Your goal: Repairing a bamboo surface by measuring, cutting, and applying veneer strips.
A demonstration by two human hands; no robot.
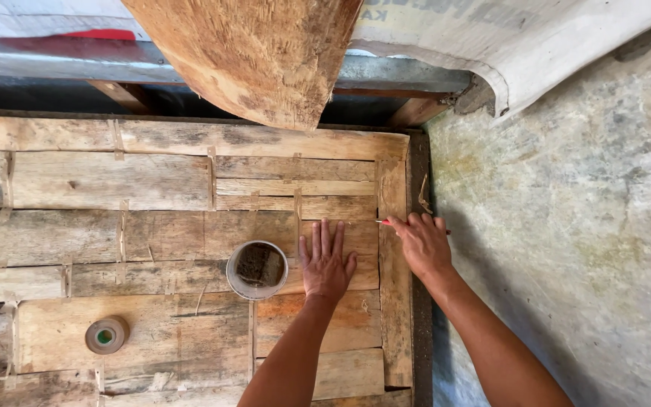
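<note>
Wooden panel [152,226]: patchwork of weathered boards and thin strips, filling the left and centre of the frame.
Concrete floor [582,226]: grey, stained, right side of the frame.
Rough timber slab [258,53]: top centre, overhanging the panel's upper edge.
Pale woven sheet [521,38]: upper right, draped and curled at its edge.
Left hand [325,264]: centre of the frame, palm down, fingers straight and slightly spread, pressed flat on the boards; holding nothing.
Right hand [421,245]: right of centre, at the panel's right-hand edge board, fingers curled narrow around a red pencil [383,221], its tip pointing left onto the wood.
Round tin [257,269]: open, dark inside, standing on the boards just beside the left hand's thumb.
Tape roll [107,335]: lower left, lying flat, well apart from both hands.
</note>
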